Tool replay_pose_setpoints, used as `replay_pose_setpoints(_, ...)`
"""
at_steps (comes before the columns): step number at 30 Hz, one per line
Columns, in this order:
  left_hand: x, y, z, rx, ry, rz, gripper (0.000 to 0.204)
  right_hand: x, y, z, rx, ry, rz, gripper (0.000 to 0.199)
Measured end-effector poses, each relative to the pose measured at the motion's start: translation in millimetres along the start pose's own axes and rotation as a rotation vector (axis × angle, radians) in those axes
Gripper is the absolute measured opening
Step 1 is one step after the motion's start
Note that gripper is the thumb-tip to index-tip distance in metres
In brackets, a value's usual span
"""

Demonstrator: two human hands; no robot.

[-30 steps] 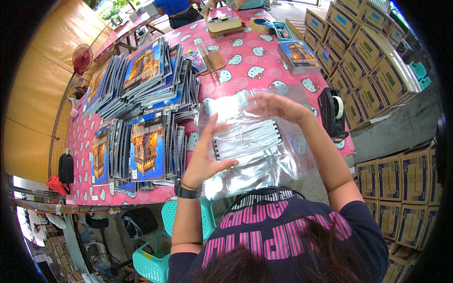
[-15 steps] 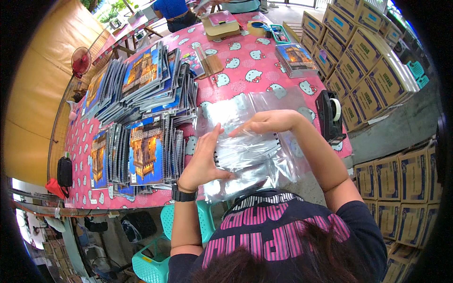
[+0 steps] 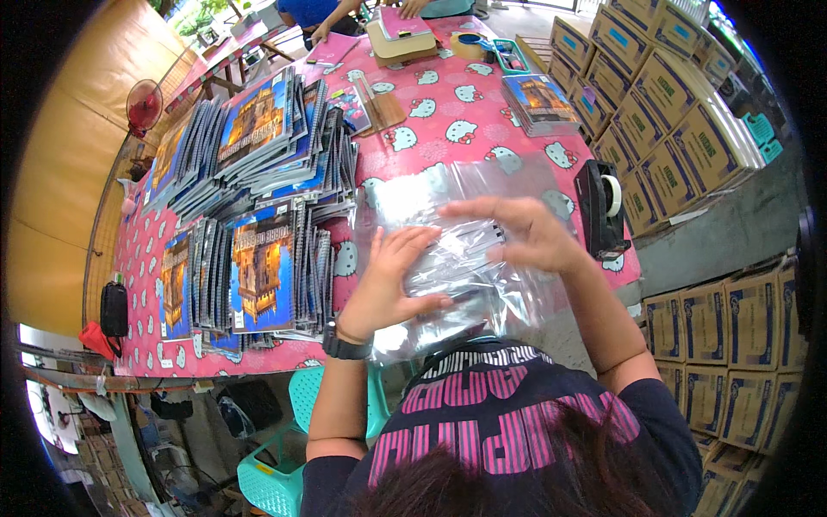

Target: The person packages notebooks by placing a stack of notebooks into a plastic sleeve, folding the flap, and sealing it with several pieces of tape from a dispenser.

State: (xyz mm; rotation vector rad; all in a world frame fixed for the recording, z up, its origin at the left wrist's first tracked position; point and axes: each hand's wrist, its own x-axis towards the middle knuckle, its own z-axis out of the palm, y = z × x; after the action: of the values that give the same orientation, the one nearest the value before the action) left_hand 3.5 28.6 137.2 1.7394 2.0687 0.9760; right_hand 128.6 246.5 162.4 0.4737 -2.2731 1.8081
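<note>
In front of me lies a shiny stack of clear plastic covers [image 3: 469, 297], spread over the near edge of the table. Black binding rings show at the stack's right side, though the rest of what they belong to is lost in the glare. My left hand [image 3: 389, 289], with a black watch at the wrist, rests on the left part of the plastic, fingers stretched and thumb apart. Over the right part is my right hand [image 3: 530, 234], its fingers extended and thumb spread; whether it touches the plastic I cannot tell. Neither hand grips anything.
Piles of spiral notebooks [image 3: 263, 267] fill the table's left side. A smaller notebook stack [image 3: 538, 103] sits at the far right, beyond a black tape dispenser [image 3: 600, 211]. Cartons [image 3: 680, 164] are piled to the right. At the far edge, other people handle pink notebooks [image 3: 332, 49].
My left hand has shifted right and up over the plastic. My right hand has turned, thumb now apart from its fingers. A co-worker's hand and a pink notebook have appeared at the far edge.
</note>
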Motion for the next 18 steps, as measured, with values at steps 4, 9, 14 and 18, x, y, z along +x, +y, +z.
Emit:
replay_pose_setpoints(4,-1.9,-9.3,-22.0,-0.466,-0.054,-0.018,0.105,3.1,5.4,-15.0,-0.617,0.003,-0.045,0.048)
replay_pose_setpoints(9,3.4,-31.0,-28.1,-0.865,-0.075,-0.17,0.104,33.3,0.7,8.5,-0.743,0.077,-0.093,0.022)
replay_pose_setpoints(14,29.4,-20.0,-7.2,-0.248,0.042,-0.077,0.021,31.1,-11.0,3.2,-0.403,0.302,-0.145,0.02)
replay_pose_setpoints(18,31.1,-25.4,0.0,-0.246,0.177,-0.027,0.019,25.7,8.1,4.3,-0.761,0.171,-0.057,0.018)
